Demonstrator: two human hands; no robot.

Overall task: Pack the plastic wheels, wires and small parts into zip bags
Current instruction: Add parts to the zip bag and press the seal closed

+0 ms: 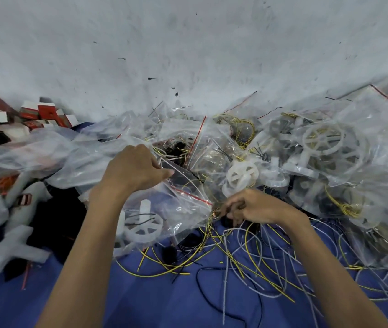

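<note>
Zip bag (176,209) sits near centre, its mouth pinched by our left hand (132,170); just right, our right hand (256,207) curls round dark small parts (228,221) among loose wires (254,261). We judge the film light, limp and slippery, best held at the red-striped rim; the wires look springy, one plastic wheel (140,229) already inside.

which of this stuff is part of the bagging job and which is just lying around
Job: zip bag in left hand, wheel inside it, small dark part in right hand, loose wires.
Lying about: red-and-white boxes, white foam shapes.
</note>
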